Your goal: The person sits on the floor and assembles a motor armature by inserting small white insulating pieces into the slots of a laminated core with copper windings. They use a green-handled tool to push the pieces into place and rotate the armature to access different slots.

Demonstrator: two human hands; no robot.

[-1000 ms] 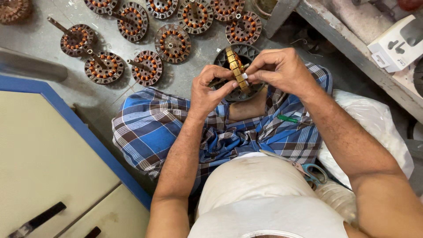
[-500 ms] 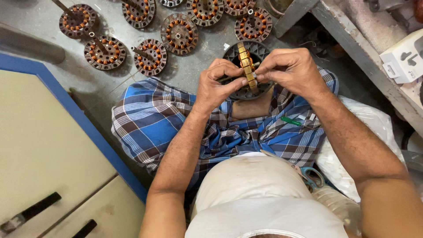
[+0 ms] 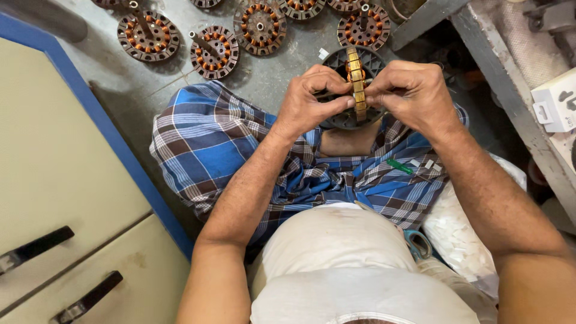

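Stator core (image 3: 348,117), dark and round, rests on the lap, both hands pinched on it. Left hand (image 3: 312,102) grips at nine o'clock, right hand (image 3: 414,96) at three, a brass-coloured strip (image 3: 358,84) between them.

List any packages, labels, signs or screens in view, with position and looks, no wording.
White rectangular box-like unit with dark markings: right edge, on the grey shelf.
White plastic bag of pale pieces: beside the person's right side, lumpy.
Small green strip: on the blue checked cloth over the lap.
No screens or signs visible.
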